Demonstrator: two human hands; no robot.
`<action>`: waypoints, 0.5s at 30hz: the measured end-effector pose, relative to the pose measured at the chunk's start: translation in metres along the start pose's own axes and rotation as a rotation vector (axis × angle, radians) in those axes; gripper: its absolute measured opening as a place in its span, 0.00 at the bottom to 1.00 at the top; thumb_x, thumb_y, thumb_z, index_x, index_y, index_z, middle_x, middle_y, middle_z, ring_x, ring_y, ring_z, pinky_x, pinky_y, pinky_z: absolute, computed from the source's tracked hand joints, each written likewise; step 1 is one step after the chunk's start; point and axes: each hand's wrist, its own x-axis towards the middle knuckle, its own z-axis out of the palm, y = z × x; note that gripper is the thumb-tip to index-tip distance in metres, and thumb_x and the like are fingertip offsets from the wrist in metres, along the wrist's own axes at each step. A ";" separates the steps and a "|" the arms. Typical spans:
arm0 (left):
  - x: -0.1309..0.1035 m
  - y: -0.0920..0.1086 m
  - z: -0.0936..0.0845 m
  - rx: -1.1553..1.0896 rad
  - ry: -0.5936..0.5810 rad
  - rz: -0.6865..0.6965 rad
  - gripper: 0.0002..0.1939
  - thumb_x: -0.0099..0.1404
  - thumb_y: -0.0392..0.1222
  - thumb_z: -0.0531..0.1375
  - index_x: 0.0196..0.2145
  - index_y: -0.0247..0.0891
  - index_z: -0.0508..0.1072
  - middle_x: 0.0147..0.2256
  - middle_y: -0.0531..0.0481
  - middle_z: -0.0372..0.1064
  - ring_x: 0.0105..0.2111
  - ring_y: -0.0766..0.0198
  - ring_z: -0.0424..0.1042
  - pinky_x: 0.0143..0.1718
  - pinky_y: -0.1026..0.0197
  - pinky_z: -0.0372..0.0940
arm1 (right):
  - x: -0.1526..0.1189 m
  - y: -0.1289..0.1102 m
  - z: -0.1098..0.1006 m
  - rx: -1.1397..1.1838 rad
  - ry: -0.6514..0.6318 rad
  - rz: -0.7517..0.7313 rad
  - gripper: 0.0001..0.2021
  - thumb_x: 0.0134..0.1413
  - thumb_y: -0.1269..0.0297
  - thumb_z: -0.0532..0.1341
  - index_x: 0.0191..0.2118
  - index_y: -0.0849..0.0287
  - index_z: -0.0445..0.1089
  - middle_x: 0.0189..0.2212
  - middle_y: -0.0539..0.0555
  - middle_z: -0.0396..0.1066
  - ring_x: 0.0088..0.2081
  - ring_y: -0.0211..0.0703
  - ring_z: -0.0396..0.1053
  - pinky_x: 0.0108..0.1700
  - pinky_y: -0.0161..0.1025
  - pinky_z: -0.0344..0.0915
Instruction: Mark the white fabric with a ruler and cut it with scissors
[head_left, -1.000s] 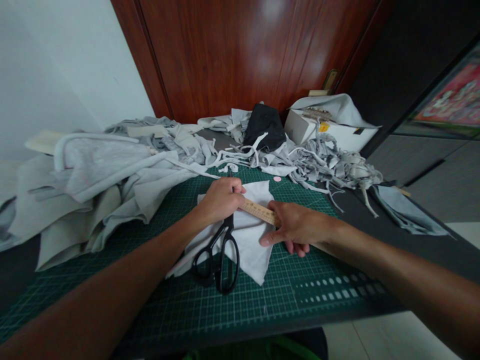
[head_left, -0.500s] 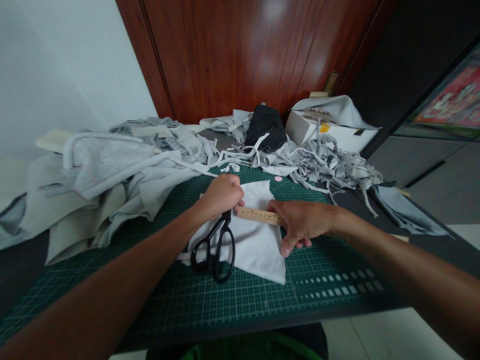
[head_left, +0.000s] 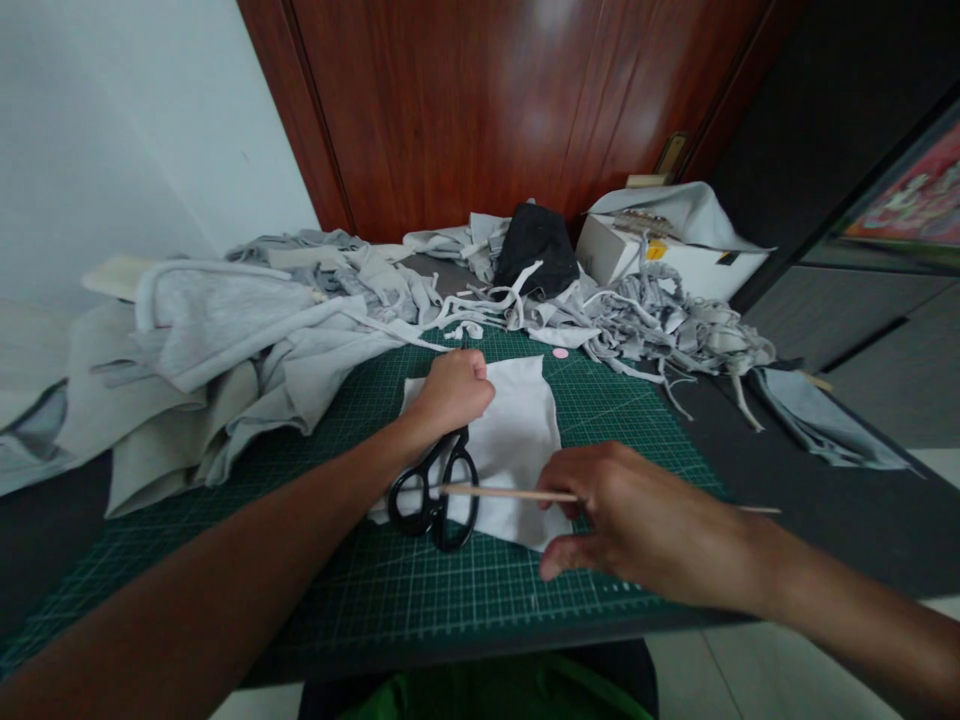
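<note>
My left hand (head_left: 459, 387) is closed in a fist over the upper part of a white cloth piece (head_left: 517, 420); what its fingers hold is hidden. Below it, the black handles of a pair of scissors (head_left: 433, 500) show against the cloth, the blades covered by that hand. My right hand (head_left: 611, 510) grips a thin wooden ruler (head_left: 510, 493) with its fingers, thumb held apart. Turned edge-on, the ruler reaches left across the cloth to the scissors' handles, and its other end sticks out beyond my right wrist.
A green cutting mat (head_left: 360, 580) lies under the cloth. Grey fabric pieces (head_left: 225, 330) are heaped at the left. Behind are a black cloth (head_left: 536, 250), tangled grey strips (head_left: 652, 315) and a white box (head_left: 694, 272). A folded grey cloth (head_left: 825, 415) lies at the right.
My right hand has lifted the ruler off the cloth, moved it nearer to me and tilted it edge-on. My left hand, still closed, has come away from the ruler's end.
</note>
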 end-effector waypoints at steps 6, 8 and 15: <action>0.005 0.009 -0.002 0.077 -0.010 -0.130 0.09 0.45 0.27 0.59 0.22 0.39 0.68 0.20 0.51 0.70 0.23 0.60 0.73 0.28 0.61 0.66 | 0.004 -0.009 0.019 -0.132 -0.028 -0.102 0.04 0.65 0.76 0.66 0.37 0.63 0.75 0.37 0.55 0.77 0.36 0.44 0.75 0.36 0.40 0.59; 0.008 0.014 -0.004 0.083 -0.041 -0.160 0.08 0.45 0.27 0.60 0.21 0.38 0.69 0.18 0.50 0.70 0.22 0.59 0.74 0.27 0.62 0.66 | 0.002 -0.010 0.012 -0.169 -0.071 -0.113 0.06 0.66 0.78 0.64 0.37 0.64 0.75 0.37 0.57 0.77 0.37 0.46 0.75 0.37 0.41 0.61; 0.014 0.020 -0.006 0.062 -0.084 -0.212 0.07 0.45 0.27 0.59 0.22 0.38 0.69 0.18 0.49 0.71 0.21 0.58 0.75 0.26 0.62 0.66 | -0.011 -0.008 0.001 -0.199 -0.185 -0.169 0.08 0.66 0.80 0.60 0.40 0.63 0.74 0.41 0.59 0.77 0.40 0.48 0.75 0.42 0.42 0.65</action>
